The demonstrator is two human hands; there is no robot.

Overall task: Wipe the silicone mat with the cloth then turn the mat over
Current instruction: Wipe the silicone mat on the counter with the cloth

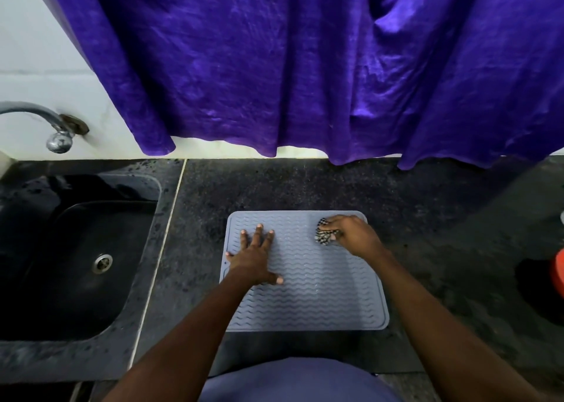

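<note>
Lying flat, grey wavy-ribbed mat [317, 285] under bunched checked cloth [324, 235].

I count one silicone mat [320, 295]; on it one left hand [253, 256], one right hand [351, 234] and one cloth [324, 236]; left of it one sink [91, 218] and one tap [39, 118]; behind it one curtain [305, 66].

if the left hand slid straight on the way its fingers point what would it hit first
The left hand lies flat on the mat, pointing away. Beyond the mat's far edge is bare counter, then probably the purple curtain hem, though its depth is unclear.
</note>
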